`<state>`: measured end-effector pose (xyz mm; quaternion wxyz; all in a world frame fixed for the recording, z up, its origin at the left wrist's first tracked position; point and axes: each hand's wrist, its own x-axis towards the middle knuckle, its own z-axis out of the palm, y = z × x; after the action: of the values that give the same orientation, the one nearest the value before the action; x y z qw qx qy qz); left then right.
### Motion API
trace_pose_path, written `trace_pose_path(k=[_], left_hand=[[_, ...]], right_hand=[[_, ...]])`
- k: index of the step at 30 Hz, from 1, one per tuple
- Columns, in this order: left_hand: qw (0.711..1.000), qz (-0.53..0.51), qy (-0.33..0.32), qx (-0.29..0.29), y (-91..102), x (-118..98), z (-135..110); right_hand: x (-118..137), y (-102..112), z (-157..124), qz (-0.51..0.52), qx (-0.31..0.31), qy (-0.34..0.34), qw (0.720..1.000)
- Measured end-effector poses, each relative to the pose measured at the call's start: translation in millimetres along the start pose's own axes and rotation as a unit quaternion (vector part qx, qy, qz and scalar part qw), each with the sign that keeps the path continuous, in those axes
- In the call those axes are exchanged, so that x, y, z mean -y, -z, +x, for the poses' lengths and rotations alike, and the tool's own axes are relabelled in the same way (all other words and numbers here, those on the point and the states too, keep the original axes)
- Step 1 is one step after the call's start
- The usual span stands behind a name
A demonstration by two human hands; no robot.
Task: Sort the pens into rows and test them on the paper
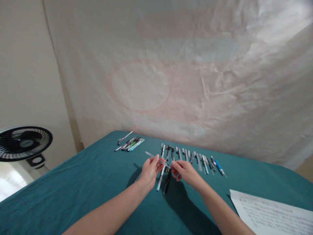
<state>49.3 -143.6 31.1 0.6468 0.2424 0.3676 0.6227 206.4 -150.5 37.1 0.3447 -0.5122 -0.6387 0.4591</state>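
My left hand point(151, 172) pinches a slim clear pen barrel point(151, 155) between thumb and fingers, slanting from upper left to lower right. Close to the barrel's lower right end, my right hand point(187, 173) is closed in a pinch; what its fingertips hold is too small to make out. Under and between the hands lie a white pen point(160, 180) and a black pen point(167, 182) on the cloth. Part of another slim pale piece point(138, 177) shows beside my left wrist. Behind the hands runs a row of pens and caps, ending in a blue pen point(220, 167).
A bundle of pens point(132, 144) lies at the back left, with a separate white and black pen point(125, 137) behind it. A written sheet of paper point(274, 212) rests at the front right of the green tablecloth point(80, 195). A black fan point(25, 143) stands beyond the left edge.
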Motion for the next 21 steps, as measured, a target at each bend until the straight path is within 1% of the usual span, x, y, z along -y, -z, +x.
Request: trace_pose_path(k=[1,3,6,8,10,12,13,15,17,19,21], left_hand=[[1.0,0.006,-0.002,0.003,0.0,0,-1],[1.0,0.022,-0.011,0.017,0.5,1,-2],[0.998,0.045,-0.03,0.043,1.8,3,-3],[0.997,0.052,-0.042,0.049,2.4,2,-2],[0.997,0.049,-0.051,0.041,2.9,0,1],[0.998,0.034,-0.055,0.021,3.5,-4,5],[0.998,0.026,-0.057,0.01,4.0,-6,8],[0.998,0.014,-0.061,-0.007,5.3,-10,12],[0.998,0.01,-0.064,-0.018,6.6,-12,16],[0.998,0.008,-0.064,-0.024,7.4,-12,17],[0.998,0.008,-0.06,-0.025,7.5,-11,16]], right_hand=[[4,-2,-2,0.047,0.007,-0.002,0.999],[10,-6,-4,0.091,0.012,0.005,0.996],[13,-8,-7,0.084,0.013,0.028,0.996],[14,-3,-9,0.04,0.03,0.038,0.998],[15,7,-12,-0.039,0.074,0.048,0.995],[18,23,-18,-0.128,0.125,0.052,0.982],[19,31,-21,-0.164,0.141,0.049,0.975],[19,49,-27,-0.216,0.139,0.027,0.966],[16,63,-30,-0.252,0.115,-0.011,0.961],[11,70,-30,-0.281,0.096,-0.051,0.954],[7,70,-29,-0.305,0.086,-0.09,0.944]])
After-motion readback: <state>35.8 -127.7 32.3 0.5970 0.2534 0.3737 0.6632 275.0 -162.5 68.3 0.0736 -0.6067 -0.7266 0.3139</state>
